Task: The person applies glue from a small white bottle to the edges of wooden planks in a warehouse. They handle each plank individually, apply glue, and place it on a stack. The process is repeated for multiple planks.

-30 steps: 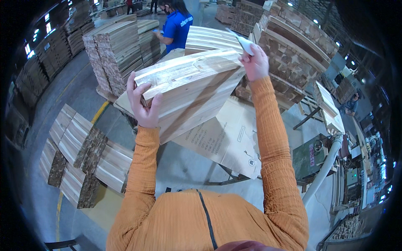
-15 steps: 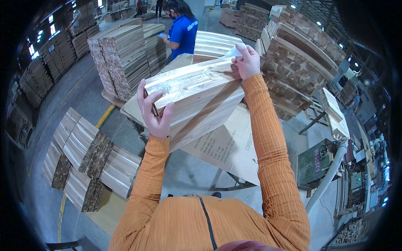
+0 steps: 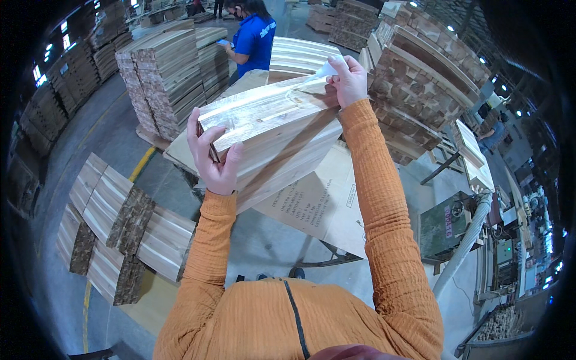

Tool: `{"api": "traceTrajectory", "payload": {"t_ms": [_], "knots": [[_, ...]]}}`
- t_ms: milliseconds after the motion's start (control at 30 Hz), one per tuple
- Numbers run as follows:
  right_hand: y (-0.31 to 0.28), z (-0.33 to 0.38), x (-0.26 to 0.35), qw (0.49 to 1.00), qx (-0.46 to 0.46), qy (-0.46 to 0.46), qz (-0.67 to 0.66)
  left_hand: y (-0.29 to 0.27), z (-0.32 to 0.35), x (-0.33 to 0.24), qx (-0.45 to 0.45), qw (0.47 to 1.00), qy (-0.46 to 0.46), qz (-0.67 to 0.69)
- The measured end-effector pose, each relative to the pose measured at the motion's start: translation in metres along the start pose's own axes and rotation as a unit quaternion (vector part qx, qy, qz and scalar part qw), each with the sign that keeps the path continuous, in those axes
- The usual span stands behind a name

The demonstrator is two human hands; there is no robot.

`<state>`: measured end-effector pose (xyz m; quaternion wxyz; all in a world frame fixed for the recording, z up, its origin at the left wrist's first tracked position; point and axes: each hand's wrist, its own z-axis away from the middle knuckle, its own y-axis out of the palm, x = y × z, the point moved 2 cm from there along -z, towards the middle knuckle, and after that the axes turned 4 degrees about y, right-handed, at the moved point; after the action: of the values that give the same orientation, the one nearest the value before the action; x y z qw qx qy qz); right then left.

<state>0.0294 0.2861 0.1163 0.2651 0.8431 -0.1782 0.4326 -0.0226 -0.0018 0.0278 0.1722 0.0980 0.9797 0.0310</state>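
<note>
Timber stacks [image 3: 165, 78] behind. Wooden panel [image 3: 270, 114] held tilted over cardboard [image 3: 324, 210]; left hand [image 3: 215, 159]: grip closed on its left end; right hand [image 3: 350, 81]: grip pinching white sheet [image 3: 326, 70] at its right end.

Two hands [image 3: 216, 167] [image 3: 351, 83] show, with one held wooden piece [image 3: 270, 112], one white slip [image 3: 326, 70] and apparently two dark shoes [image 3: 297, 273].

A single wide fisheye view looks forward and steeply down from the person's head, upright, its rim dark and curved. The orange top [image 3: 252, 321] is nearest to the lens, the left hand [image 3: 217, 161] and right hand [image 3: 350, 84] farther out, the stack of boards [image 3: 165, 75] well beyond, far left.
</note>
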Motion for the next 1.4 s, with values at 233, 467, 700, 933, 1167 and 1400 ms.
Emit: {"api": "traceTrajectory", "payload": {"t_ms": [233,467,700,933,1167,1400], "knots": [[-0.0028,0.0004,0.0002,1.000,-0.004,0.002,0.021,-0.0021,-0.0016,-0.0017,0.020,1.000,0.007,-0.014],[-0.0031,-0.0009,-0.0004,1.000,0.004,-0.013,0.013,-0.0004,-0.0030,-0.0027,0.018,1.000,0.007,-0.010],[0.0003,0.0008,0.0005,1.000,-0.001,-0.015,0.027,-0.0015,-0.0004,0.0018,0.014,1.000,0.000,-0.011],[-0.0011,-0.0030,-0.0019,1.000,0.007,-0.015,0.026,0.0016,-0.0021,0.0000,-0.003,1.000,-0.010,-0.007],[-0.0002,-0.0037,-0.0013,0.999,0.009,-0.012,0.035,0.0017,-0.0014,0.0020,-0.004,1.000,-0.003,-0.015],[-0.0013,-0.0034,-0.0023,0.999,0.012,-0.024,0.041,0.0011,-0.0017,0.0014,-0.002,1.000,-0.003,-0.022]]}}
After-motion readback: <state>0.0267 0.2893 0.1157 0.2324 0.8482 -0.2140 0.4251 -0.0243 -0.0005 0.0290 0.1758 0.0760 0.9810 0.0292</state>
